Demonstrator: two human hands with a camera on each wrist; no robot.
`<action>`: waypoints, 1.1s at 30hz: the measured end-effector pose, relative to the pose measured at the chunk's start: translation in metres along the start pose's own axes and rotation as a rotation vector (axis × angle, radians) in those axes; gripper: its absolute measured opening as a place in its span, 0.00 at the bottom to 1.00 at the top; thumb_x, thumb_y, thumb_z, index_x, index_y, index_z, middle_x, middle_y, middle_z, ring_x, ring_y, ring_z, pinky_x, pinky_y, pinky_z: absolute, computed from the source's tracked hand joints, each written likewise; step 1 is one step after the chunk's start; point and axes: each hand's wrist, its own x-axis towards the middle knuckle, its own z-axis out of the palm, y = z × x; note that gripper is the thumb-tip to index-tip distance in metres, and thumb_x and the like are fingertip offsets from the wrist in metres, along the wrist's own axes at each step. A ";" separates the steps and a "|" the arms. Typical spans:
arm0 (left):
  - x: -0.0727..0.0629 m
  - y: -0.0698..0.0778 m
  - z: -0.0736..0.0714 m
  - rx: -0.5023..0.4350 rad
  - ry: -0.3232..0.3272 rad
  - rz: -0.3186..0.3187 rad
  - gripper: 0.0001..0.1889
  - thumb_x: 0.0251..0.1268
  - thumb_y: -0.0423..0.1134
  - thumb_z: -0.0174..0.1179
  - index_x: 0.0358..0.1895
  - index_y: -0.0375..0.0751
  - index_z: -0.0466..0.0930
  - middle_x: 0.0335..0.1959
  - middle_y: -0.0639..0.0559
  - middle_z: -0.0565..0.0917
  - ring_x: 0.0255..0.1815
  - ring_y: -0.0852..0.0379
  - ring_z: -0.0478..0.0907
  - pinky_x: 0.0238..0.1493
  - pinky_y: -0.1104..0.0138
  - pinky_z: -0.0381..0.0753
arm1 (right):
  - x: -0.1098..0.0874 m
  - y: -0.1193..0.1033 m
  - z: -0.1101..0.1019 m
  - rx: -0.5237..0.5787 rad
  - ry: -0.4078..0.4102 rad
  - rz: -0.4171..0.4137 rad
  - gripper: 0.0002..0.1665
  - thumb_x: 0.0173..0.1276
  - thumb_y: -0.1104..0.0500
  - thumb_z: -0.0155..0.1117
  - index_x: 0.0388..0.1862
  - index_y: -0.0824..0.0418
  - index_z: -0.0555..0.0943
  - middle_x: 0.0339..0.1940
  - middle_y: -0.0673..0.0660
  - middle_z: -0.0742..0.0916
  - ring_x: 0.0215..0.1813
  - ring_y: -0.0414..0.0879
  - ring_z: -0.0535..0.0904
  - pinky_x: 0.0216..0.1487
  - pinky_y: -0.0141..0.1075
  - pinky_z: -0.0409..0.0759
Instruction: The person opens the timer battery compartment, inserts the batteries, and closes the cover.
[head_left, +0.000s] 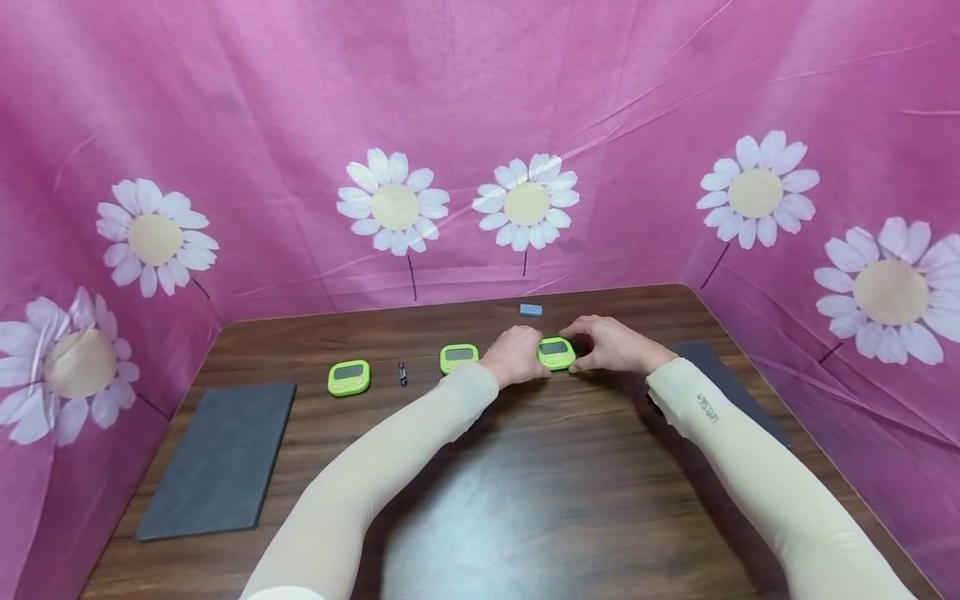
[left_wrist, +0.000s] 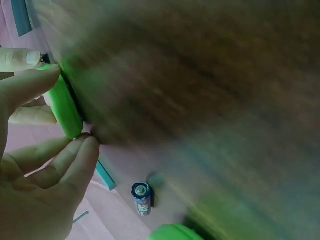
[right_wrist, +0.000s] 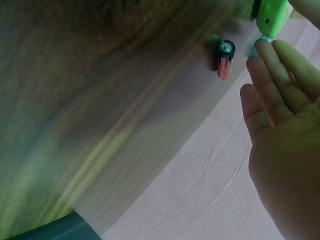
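A lime-green digital timer (head_left: pixel 556 353) with a grey screen lies between my two hands near the table's far side. My left hand (head_left: pixel 515 356) is at its left edge, and in the left wrist view its thumb and fingers pinch the timer (left_wrist: pixel 66 110) across its ends. My right hand (head_left: pixel 611 343) spans the timer's right side, thumb at the near corner and fingers at the far one. In the right wrist view its lower fingers stretch out below the timer (right_wrist: pixel 272 19). Left of my left hand lies a second green timer (head_left: pixel 459 357).
A third green timer (head_left: pixel 348 378) and a small battery (head_left: pixel 402 373) lie farther left. Behind the hands sits a blue block (head_left: pixel 531 309). Dark flat mats (head_left: pixel 221 458) lie at both sides; the right-hand mat (head_left: pixel 731 387) is partly behind the right arm. A battery (right_wrist: pixel 225 59) shows beside the right hand.
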 end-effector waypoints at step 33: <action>-0.242 -0.029 -0.142 -0.940 0.583 0.095 0.31 0.63 0.34 0.84 0.70 0.49 0.89 0.65 0.51 0.91 0.66 0.57 0.88 0.76 0.59 0.86 | -0.004 -0.170 0.011 0.822 0.317 -0.294 0.39 0.67 0.73 0.81 0.76 0.68 0.81 0.65 0.52 0.88 0.62 0.44 0.86 0.70 0.35 0.85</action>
